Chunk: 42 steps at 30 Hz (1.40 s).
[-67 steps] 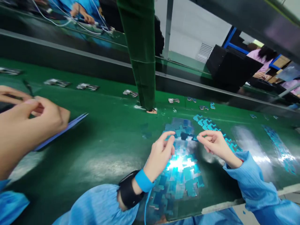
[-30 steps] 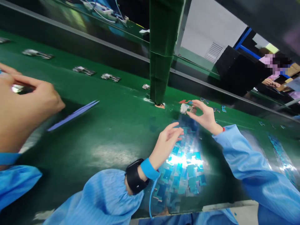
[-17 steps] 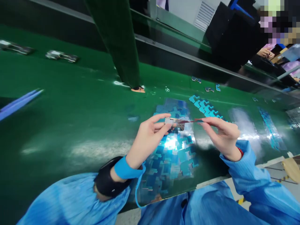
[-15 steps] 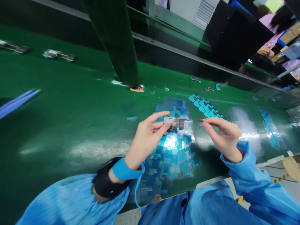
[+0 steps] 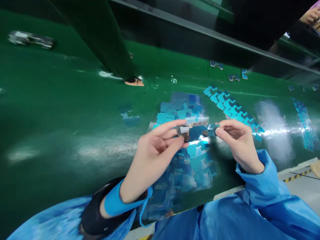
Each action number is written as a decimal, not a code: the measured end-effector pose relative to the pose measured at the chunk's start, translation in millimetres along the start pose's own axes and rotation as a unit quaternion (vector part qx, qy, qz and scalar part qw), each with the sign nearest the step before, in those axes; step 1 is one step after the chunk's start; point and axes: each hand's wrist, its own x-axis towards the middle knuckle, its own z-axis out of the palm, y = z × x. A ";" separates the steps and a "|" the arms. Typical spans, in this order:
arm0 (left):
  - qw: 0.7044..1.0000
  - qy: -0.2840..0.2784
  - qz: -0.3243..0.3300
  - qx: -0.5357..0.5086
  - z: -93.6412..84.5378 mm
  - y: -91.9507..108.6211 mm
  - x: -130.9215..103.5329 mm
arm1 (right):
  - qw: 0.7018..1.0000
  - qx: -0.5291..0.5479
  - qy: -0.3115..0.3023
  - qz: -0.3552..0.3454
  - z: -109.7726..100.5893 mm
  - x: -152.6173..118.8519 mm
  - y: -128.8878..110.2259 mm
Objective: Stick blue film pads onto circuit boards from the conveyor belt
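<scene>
L hand (image 5: pixel 157 151) pinches the L end of a circuit board (image 5: pixel 184 130) btwn thumb & fingers, held up over the bench (image 5: pixel 100 110). R hand (image 5: pixel 236 141) has thumb & index pressed together on a small teal film pc (image 5: pixel 212 128) at the board's R end; can't tell if film & board touch.

Progress, as a judgement: partway on this one. Done: board off the bench, film pc in fingers right by it. Open: film isn't lying flat on the board, & both are in the hands, neither set down.

Around: lots of blue pcs in the film pile (image 5: pixel 197 163) below & near the hands, plus a film strip (image 5: pixel 226 105) far R. One spare board (image 5: pixel 31 39) far L, small boards (image 5: pixel 216 65) far R, untouched; can't tell which are finished.
</scene>
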 end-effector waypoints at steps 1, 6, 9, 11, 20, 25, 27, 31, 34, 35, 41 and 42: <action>1.000 -0.006 -0.004 0.004 0.3 1.4 -1.1 | 1.000 0.008 -0.005 0.005 0.0 0.0 -0.2; 0.999 -0.022 -0.027 0.021 3.2 4.1 -6.7 | 0.999 0.015 -0.019 0.030 -0.3 -0.7 -1.7; 1.000 0.005 -0.019 0.003 6.9 3.7 -9.5 | 0.999 0.015 -0.017 0.038 0.2 -2.2 -4.3; 1.000 0.014 -0.020 0.003 8.9 4.3 -10.5 | 0.999 0.012 -0.014 0.036 1.1 -3.1 -6.5; 0.997 0.028 -0.030 0.070 9.6 8.7 -11.8 | 0.999 -0.034 0.002 0.012 4.8 -5.6 -12.9; 0.993 0.021 -0.025 0.112 7.1 6.4 -13.9 | 0.998 -0.057 0.005 -0.001 5.9 -5.9 -14.7; 0.992 0.017 -0.019 0.124 6.1 5.7 -14.5 | 0.998 -0.066 0.010 -0.004 6.7 -6.0 -15.1; 0.990 0.023 -0.014 0.139 7.1 7.4 -15.0 | 0.997 -0.077 0.013 -0.004 7.6 -6.3 -15.4; 0.989 0.036 -0.017 0.143 9.4 9.5 -15.2 | 0.997 -0.079 0.012 0.001 7.5 -6.1 -15.7; 0.989 0.040 -0.019 0.144 10.1 10.0 -15.3 | 0.997 -0.080 0.012 0.003 7.5 -6.1 -15.9; 0.989 0.055 -0.024 0.132 11.8 9.8 -16.7 | 0.994 -0.102 0.029 0.006 8.8 -7.1 -15.8; 0.990 0.055 -0.023 0.130 11.9 9.6 -16.8 | 0.994 -0.104 0.031 0.004 9.0 -7.2 -15.6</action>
